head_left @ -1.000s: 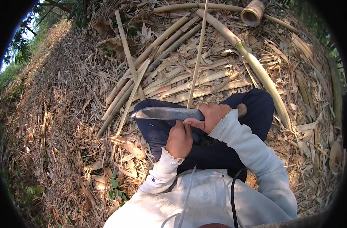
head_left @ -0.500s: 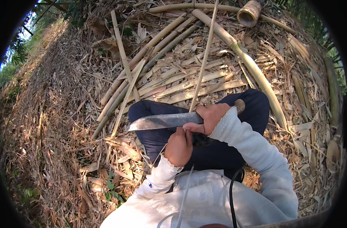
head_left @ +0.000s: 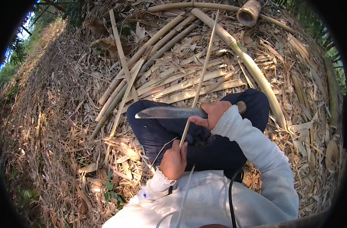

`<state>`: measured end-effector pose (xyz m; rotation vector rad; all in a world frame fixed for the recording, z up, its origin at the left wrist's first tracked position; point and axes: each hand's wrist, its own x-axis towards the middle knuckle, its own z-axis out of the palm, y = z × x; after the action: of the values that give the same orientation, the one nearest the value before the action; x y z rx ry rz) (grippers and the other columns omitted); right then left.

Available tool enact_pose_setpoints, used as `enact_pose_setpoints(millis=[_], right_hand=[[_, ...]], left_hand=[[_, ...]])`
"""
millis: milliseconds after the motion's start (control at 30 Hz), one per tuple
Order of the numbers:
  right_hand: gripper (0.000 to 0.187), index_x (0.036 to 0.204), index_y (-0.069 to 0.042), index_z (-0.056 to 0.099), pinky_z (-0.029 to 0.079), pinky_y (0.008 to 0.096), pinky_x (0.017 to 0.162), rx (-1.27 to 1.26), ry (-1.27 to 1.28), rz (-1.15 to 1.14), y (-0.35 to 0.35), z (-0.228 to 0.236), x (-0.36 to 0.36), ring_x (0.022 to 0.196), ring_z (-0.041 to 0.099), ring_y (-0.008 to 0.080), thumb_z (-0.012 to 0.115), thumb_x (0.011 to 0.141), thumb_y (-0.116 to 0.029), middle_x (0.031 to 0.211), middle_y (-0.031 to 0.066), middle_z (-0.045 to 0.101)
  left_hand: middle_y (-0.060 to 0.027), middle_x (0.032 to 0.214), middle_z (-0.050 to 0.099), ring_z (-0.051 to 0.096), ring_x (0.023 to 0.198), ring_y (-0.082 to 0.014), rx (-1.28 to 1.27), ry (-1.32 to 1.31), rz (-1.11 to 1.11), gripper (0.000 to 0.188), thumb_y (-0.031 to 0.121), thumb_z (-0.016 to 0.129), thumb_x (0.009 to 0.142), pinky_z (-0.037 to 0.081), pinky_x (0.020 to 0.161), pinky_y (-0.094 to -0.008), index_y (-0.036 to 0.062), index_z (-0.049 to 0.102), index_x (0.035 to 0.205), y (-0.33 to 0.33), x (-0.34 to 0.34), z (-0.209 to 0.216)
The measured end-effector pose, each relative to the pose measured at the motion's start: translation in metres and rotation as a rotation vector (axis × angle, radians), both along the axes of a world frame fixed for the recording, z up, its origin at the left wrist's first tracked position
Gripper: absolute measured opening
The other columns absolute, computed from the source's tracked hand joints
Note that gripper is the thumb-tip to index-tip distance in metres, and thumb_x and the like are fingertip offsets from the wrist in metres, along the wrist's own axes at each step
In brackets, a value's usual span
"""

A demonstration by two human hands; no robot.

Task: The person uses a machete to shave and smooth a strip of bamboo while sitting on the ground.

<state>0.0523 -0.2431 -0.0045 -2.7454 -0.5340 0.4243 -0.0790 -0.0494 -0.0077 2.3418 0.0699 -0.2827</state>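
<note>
My right hand point(head_left: 214, 114) is wrapped round the handle of a machete point(head_left: 169, 112), its broad blade pointing left above my dark trousers. The round wooden butt shows beyond my wrist. A long thin bamboo strip point(head_left: 204, 70) runs away from me, passing under the blade near the handle. My right thumb lies against the strip where it crosses. Lower and to the left, my left hand point(head_left: 174, 160) is closed on the near end of the strip, thumb and fingers pinching it. A thin curled shaving point(head_left: 164, 147) sticks up beside that hand.
Split bamboo slats point(head_left: 196, 85) lie in front of my crossed legs. Long poles point(head_left: 143, 57) rest at the left, and a thick pale pole point(head_left: 253, 68) at the right. A hollow bamboo section point(head_left: 248, 14) is at the far right. Dry leaves point(head_left: 59, 114) cover the ground.
My left hand has moved toward my body, drawing the strip nearer; its far end now shows. The blade has risen slightly and lies more level, apart from my left hand.
</note>
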Motion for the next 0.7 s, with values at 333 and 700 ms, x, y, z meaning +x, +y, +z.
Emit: enact_pose_setpoints(millis=[333,700], right_hand=[[0.094,0.097,-0.005,0.070,0.055,0.0458,0.077,0.066,0.150,0.173,0.028,0.018,-0.004,0.078,0.070,0.0373,0.030,0.079,-0.088,0.073,0.0186,0.068],[0.080,0.079,-0.003,0.068,0.054,0.0468,0.076,0.069,-0.064,0.126,0.013,0.010,0.009,0.077,0.066,0.0412,0.037,0.087,-0.076,0.073,0.0217,0.066]], left_hand=[[-0.0280,0.064,0.058,0.058,0.062,-0.0498,0.039,-0.109,0.060,0.019,0.016,0.056,0.097,0.041,0.051,-0.0530,-0.0023,0.052,0.094,0.017,-0.017,0.004],[-0.0309,0.070,0.060,0.059,0.069,-0.0519,0.077,0.160,0.038,0.025,0.025,0.051,0.099,0.045,0.061,-0.0583,0.0004,0.047,0.096,0.019,-0.033,0.024]])
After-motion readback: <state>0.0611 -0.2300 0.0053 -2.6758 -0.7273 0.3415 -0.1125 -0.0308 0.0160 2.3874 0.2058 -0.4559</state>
